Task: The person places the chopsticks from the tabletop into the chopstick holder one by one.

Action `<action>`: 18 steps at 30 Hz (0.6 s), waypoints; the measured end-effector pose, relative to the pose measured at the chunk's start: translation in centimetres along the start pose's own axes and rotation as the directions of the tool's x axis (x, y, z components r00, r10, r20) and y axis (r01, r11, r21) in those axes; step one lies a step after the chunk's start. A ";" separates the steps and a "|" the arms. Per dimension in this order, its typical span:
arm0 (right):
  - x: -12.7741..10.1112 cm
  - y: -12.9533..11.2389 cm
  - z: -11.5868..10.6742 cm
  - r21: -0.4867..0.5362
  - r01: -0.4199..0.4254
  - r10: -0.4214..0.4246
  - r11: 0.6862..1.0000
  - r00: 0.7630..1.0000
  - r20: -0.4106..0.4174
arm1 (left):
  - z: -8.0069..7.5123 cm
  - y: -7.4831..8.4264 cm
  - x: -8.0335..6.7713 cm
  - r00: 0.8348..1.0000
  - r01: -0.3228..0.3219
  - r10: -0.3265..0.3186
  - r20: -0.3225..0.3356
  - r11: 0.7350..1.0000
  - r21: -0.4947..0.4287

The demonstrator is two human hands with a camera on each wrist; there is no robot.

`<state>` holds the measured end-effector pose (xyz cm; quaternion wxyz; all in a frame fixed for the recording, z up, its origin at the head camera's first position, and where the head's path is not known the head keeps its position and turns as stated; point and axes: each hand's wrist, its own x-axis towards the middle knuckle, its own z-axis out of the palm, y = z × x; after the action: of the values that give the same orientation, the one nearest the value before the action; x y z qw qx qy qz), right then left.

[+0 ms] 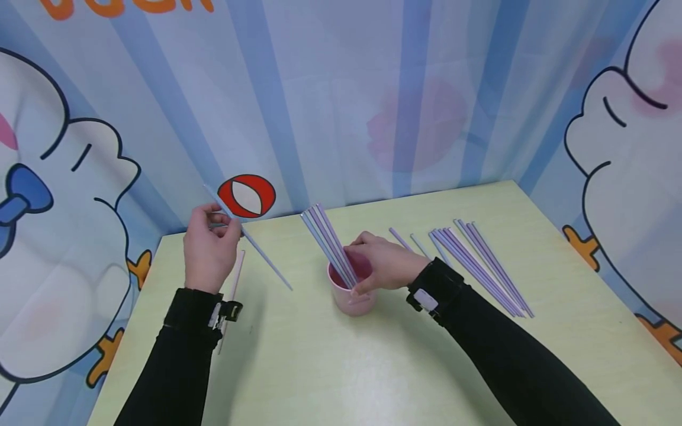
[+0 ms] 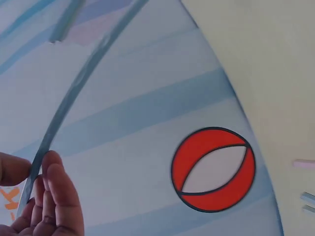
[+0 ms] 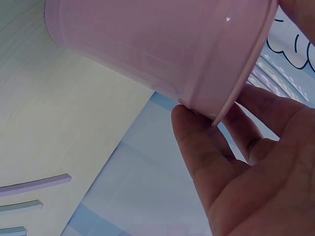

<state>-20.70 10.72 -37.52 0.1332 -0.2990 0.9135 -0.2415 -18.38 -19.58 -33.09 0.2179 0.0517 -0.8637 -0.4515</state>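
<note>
1. Hands are busy from above: the left hand point(image 1: 209, 248) pinches one blue straw point(image 1: 256, 245) up in the air, while the right hand point(image 1: 383, 263) grips the pink cup point(image 1: 348, 299) to keep it still. About five straws point(image 1: 330, 245) stand inside; roughly ten loose straws point(image 1: 479, 266) lie beside it.
2. Left wrist: fingers point(image 2: 54, 196) pinch that one straw point(image 2: 74, 93).
3. Right wrist: fingers point(image 3: 206, 162) curl on the cup's point(image 3: 157, 49) rim.

Landmark: pink cup point(image 1: 351, 293). Near side of the cup, the bench point(image 1: 330, 367) lies bare; your hand passes freely there. Right of the cup, a row of loose straws point(image 1: 479, 266) blocks a low sweep. Straws standing in the cup point(image 1: 327, 242) lean up and left of it. Left of the cup, one held straw point(image 1: 256, 248) slants across. Behind the cup, the backdrop wall point(image 1: 341, 106) closes the bench.
</note>
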 end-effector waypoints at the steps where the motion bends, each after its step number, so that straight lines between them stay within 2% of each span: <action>1: 0.0 0.0 0.0 0.004 0.003 -0.003 1.000 1.000 -0.001 | 0.0 0.4 0.0 1.000 -0.012 0.012 -0.011 0.999 -0.033; 5: 0.0 -0.1 0.0 0.002 -0.007 0.007 1.000 1.000 0.003 | 0.3 1.7 -0.2 0.998 -0.062 0.056 -0.040 0.984 -0.166; 8: 0.1 0.0 0.1 0.000 -0.011 0.011 1.000 1.000 0.002 | 0.8 2.4 -0.3 0.996 -0.081 0.073 -0.043 0.970 -0.229; 14: 0.1 -0.1 0.1 0.006 -0.012 0.012 1.000 1.000 0.001 | 1.9 3.2 -0.4 0.995 -0.099 0.091 -0.038 0.945 -0.312; 18: 0.1 0.0 0.1 -0.002 -0.013 0.013 1.000 1.000 -0.001 | 2.9 3.3 -0.4 0.994 -0.105 0.107 -0.012 0.939 -0.327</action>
<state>-20.73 10.61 -37.58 0.1341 -0.2933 0.9157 -0.2397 -18.87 -15.38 -32.05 0.2450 -0.0331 -0.7790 -0.5763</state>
